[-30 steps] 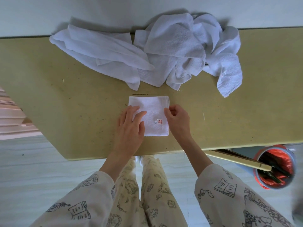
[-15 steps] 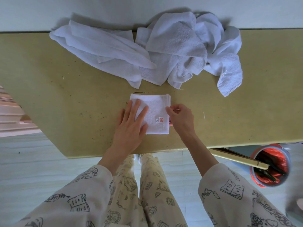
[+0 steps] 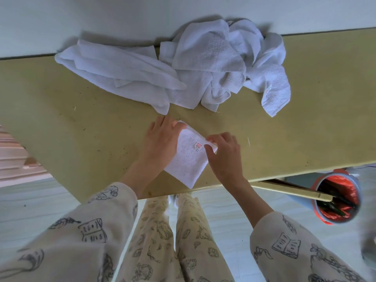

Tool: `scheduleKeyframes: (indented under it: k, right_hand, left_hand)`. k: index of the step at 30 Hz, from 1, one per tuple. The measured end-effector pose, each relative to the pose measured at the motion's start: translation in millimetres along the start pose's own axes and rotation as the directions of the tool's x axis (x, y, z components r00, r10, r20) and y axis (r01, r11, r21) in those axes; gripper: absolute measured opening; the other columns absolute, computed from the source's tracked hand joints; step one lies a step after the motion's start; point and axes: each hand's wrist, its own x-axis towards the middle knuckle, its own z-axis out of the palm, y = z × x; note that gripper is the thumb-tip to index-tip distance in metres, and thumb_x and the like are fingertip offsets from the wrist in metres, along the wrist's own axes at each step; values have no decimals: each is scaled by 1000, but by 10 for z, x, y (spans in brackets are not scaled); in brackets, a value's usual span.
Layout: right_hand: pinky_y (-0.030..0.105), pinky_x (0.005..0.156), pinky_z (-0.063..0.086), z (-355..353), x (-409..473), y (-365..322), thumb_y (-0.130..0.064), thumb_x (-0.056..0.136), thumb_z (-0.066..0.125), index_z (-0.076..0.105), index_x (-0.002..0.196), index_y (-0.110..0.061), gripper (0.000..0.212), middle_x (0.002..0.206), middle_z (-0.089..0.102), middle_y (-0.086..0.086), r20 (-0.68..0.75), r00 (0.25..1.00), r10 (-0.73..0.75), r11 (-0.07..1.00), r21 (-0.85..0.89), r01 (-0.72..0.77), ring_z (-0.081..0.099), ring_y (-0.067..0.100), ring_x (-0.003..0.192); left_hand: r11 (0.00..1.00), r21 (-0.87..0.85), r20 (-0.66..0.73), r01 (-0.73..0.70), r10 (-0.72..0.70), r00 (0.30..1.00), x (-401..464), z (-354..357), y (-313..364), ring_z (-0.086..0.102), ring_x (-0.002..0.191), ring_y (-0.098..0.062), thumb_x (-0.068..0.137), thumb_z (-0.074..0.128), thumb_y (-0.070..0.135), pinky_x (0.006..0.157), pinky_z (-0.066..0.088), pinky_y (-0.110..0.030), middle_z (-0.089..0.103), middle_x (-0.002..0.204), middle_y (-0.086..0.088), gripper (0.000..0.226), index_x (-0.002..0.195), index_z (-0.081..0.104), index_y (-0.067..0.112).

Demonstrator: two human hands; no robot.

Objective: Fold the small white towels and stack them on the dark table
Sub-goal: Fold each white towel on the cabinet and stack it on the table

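A: Lying where, the folded towel (image 3: 188,159)?
B: On the table (image 3: 81,127) near its front edge, between both hands.
A: Their grip?
B: Left hand (image 3: 160,141) grips its left edge, thumb on top; right hand (image 3: 223,153) pinches the right corner.

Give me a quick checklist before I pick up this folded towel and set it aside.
1. Folded towel folded compact, tag facing up: ok.
2. Left hand grips its left edge: ok.
3. Right hand pinches its right edge: ok.
4. Towel fully on the table: not ok, its near corner reaches the front edge.
5. Stack of folded towels to put it on: cannot tell, none in view.
6. Unfolded towels left to fold at the back: ok.
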Motion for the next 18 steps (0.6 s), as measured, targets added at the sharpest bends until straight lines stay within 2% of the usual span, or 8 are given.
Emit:
scheduleKeyframes:
  k: [3,5,9,11,14,18]
  right_hand:
    - [33,70,36,43,-35,24,-9,75,70,67,85,-9,10,84,62,8,11,1000,-7,997,-80,8,56,31,82]
    - [33,68,36,65,-33,31,-11,76,70,64,84,-8,10,82,61,8,11,1000,-13,992,-125,14,55,31,79]
    - [35,78,36,63,2,48,-19,85,63,62,93,-10,12,92,62,7,76,995,64,991,-125,-54,52,27,90]
    - [34,80,38,65,5,60,-18,86,62,62,91,-10,10,92,62,6,89,992,87,993,-94,-78,51,25,91]
    - [36,78,44,69,-11,69,-12,84,64,62,85,-7,6,86,62,8,85,993,86,996,-3,-86,52,26,85]
    - [26,73,37,53,-5,72,-12,85,63,60,87,-5,7,86,62,8,103,990,96,994,42,-101,51,24,85]
  left_hand:
    - [989,16,55,-150,149,987,173,30,-79,54,82,-29,63,75,-3,65,48,-35,57,89,-8,36,94,66,14]
    - [983,36,66,-179,177,982,223,21,-117,54,82,-30,63,76,3,63,47,-36,57,86,-8,28,88,66,12]
    - [975,31,81,-222,219,972,297,-15,-159,54,77,-32,59,79,7,61,44,-35,55,79,-9,23,74,62,9]
    - [965,-8,81,-261,260,962,320,-14,-173,54,77,-32,61,80,9,64,43,-34,56,79,-8,21,72,62,9]
    - [961,-120,62,-250,258,964,346,-3,-177,54,76,-29,69,76,7,67,40,-33,59,77,-6,16,73,61,8]
    - [963,-185,84,-195,213,973,388,6,-179,52,84,-27,80,68,10,73,38,-31,62,82,-6,7,80,62,5]
